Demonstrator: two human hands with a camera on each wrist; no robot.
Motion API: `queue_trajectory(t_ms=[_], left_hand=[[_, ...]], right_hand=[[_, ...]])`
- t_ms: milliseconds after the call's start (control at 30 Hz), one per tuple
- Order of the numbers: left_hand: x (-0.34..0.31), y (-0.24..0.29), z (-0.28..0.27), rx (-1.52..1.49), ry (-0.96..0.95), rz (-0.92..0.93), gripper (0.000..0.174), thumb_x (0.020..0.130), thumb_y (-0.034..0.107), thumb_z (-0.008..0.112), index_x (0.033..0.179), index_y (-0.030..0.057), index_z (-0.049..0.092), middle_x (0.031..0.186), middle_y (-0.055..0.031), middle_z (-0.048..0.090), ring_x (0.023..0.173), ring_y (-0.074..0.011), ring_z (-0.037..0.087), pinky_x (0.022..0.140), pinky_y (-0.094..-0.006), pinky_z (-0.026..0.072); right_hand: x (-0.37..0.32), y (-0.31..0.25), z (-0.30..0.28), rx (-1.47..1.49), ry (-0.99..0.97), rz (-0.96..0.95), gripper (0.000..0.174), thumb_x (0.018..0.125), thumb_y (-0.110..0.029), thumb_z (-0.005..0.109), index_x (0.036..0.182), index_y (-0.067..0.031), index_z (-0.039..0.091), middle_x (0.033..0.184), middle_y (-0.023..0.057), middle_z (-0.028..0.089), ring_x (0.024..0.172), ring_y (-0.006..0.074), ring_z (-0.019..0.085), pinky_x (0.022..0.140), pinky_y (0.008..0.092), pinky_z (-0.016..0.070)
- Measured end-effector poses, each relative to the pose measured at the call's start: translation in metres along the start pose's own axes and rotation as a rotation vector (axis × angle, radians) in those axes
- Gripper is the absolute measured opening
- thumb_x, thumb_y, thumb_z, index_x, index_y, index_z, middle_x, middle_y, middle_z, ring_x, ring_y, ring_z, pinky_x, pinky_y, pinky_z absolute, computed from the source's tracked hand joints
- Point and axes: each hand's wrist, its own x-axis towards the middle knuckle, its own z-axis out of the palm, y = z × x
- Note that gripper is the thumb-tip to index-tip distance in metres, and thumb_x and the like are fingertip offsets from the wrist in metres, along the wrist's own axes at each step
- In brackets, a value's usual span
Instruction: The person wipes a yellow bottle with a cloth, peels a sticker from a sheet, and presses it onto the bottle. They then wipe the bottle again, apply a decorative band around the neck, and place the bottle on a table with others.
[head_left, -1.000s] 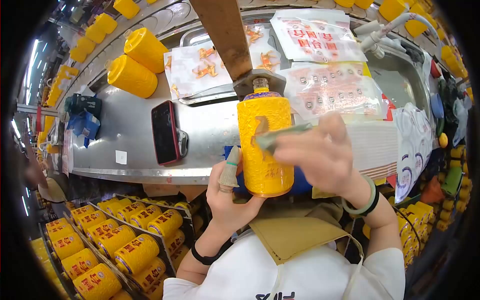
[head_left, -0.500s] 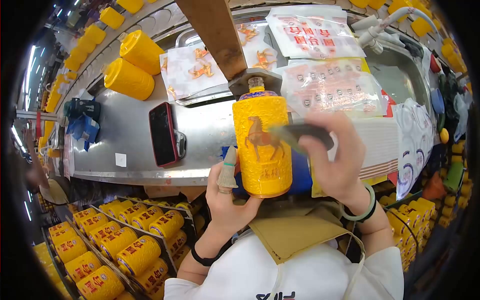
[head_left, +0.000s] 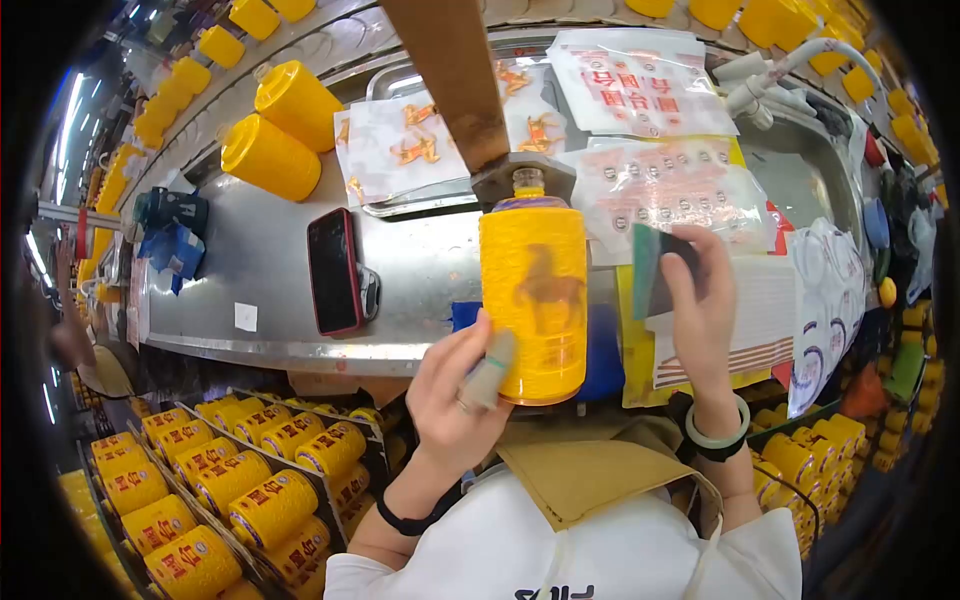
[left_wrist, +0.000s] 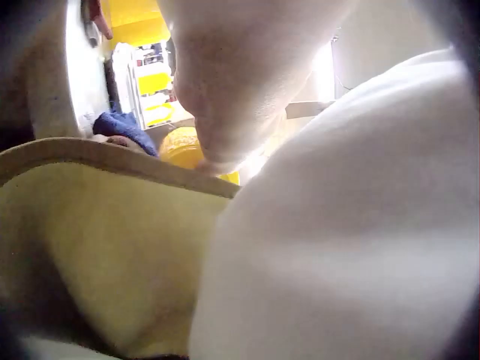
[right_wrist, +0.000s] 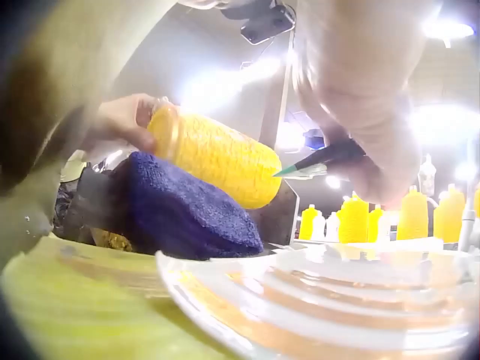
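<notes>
A yellow textured bottle (head_left: 535,300) lies with its clear neck at a metal bracket (head_left: 525,175) on a wooden post. A brown horse picture on its face looks blurred. My left hand (head_left: 450,390) holds the bottle's lower left side near the base; one finger wears a pale finger cot (head_left: 490,372). To the right, my right hand (head_left: 705,310) pinches a flat dark scraper with a green edge (head_left: 645,270), apart from the bottle. In the right wrist view, the scraper (right_wrist: 322,159) overlaps the bottle (right_wrist: 217,154). The left wrist view mostly shows sleeve and apron.
A blue towel (head_left: 603,350) lies beneath the bottle. Decal sheets (head_left: 670,190) and striped paper (head_left: 755,310) lie on the right. A tray with horse decals (head_left: 415,150), a phone (head_left: 333,270) and two yellow bottles (head_left: 270,158) are left. Crated bottles (head_left: 275,505) stand below.
My right hand has drawn the scraper off the bottle face, rightward. My left fingers have shifted on the bottle, and the horse, sharp half a second ago, is now blurred and further right.
</notes>
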Motion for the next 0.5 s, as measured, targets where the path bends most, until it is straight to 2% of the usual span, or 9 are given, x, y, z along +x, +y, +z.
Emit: queue_trajectory(t_ms=[33,100,133,233,267,300,367,400,500], left_hand=[[0.006,0.007,-0.010,0.005,0.003,-0.009,0.048,0.073,0.003,0.090,0.119,0.0051,0.073,0.130,-0.0121,0.071,0.111,-0.0294,0.069,0.099,-0.0368,0.0539],[0.017,0.023,-0.031,0.239,-0.147,0.408,0.050,0.071,0.010,0.091,0.119,0.0134,0.077,0.129,-0.0104,0.071,0.112,-0.0264,0.067,0.100,-0.0419,0.0523],[0.017,0.026,-0.034,0.248,-0.167,0.399,0.038,0.076,0.019,0.088,0.113,0.0184,0.080,0.132,-0.0043,0.070,0.116,-0.0267,0.065,0.102,-0.0449,0.0511],[0.016,0.022,-0.016,0.217,0.002,0.312,0.014,0.087,0.016,0.077,0.102,0.0176,0.076,0.129,-0.0013,0.075,0.120,-0.0292,0.065,0.103,-0.0411,0.0512],[0.011,0.012,-0.010,0.217,0.001,0.341,0.031,0.083,0.021,0.084,0.112,0.0139,0.074,0.134,-0.0042,0.069,0.125,-0.0292,0.059,0.104,-0.0431,0.0492],[0.005,0.007,0.001,0.212,0.004,0.341,0.031,0.083,0.021,0.084,0.112,0.0139,0.074,0.134,-0.0042,0.069,0.125,-0.0292,0.059,0.104,-0.0431,0.0492],[-0.002,0.003,0.018,-0.087,0.183,0.047,0.061,0.073,0.025,0.095,0.125,0.0084,0.067,0.137,-0.0093,0.058,0.126,-0.0307,0.055,0.105,-0.0451,0.0477],[0.000,0.002,0.014,-0.028,0.113,0.030,0.092,0.062,0.028,0.103,0.137,0.0039,0.056,0.138,-0.0118,0.047,0.127,-0.0307,0.052,0.106,-0.0443,0.0468],[-0.004,0.000,0.026,-0.130,0.123,-0.223,0.106,0.063,0.020,0.103,0.149,0.0053,0.043,0.140,-0.0135,0.047,0.130,-0.0291,0.051,0.105,-0.0406,0.0502]], right_hand=[[0.000,0.000,-0.003,0.009,0.033,0.015,0.023,0.103,-0.001,0.060,0.126,-0.0012,0.060,0.109,0.0016,0.062,0.097,0.0077,0.058,0.088,0.0246,0.0480],[0.002,-0.001,-0.006,0.037,0.032,0.017,0.024,0.104,-0.002,0.059,0.128,0.0007,0.058,0.112,0.0026,0.061,0.100,0.0082,0.056,0.090,0.0240,0.0463],[0.003,-0.002,-0.007,0.055,0.052,0.026,0.024,0.104,-0.002,0.059,0.128,0.0008,0.058,0.113,0.0026,0.060,0.102,0.0081,0.056,0.091,0.0238,0.0459],[0.001,-0.007,-0.008,0.048,0.074,0.023,0.023,0.105,-0.002,0.058,0.127,0.0006,0.057,0.114,0.0033,0.060,0.103,0.0083,0.056,0.092,0.0234,0.0452],[-0.001,-0.007,-0.010,0.050,0.057,0.019,0.023,0.105,-0.001,0.057,0.128,0.0008,0.057,0.115,0.0036,0.060,0.104,0.0085,0.055,0.093,0.0235,0.0448],[-0.003,-0.006,-0.011,0.051,0.039,0.019,0.023,0.105,-0.001,0.056,0.128,0.0009,0.057,0.115,0.0040,0.060,0.104,0.0087,0.055,0.094,0.0236,0.0445],[-0.005,-0.005,-0.012,0.068,0.046,0.029,0.023,0.105,0.000,0.054,0.129,0.0010,0.055,0.115,0.0042,0.059,0.105,0.0093,0.055,0.095,0.0239,0.0439],[-0.007,-0.003,-0.014,0.123,0.040,0.088,0.024,0.105,0.001,0.053,0.128,0.0010,0.054,0.115,0.0042,0.058,0.107,0.0097,0.055,0.097,0.0244,0.0434],[-0.010,0.007,-0.017,0.198,0.061,0.141,0.022,0.105,-0.001,0.051,0.127,-0.0002,0.052,0.116,0.0041,0.056,0.109,0.0107,0.052,0.100,0.0260,0.0418]])
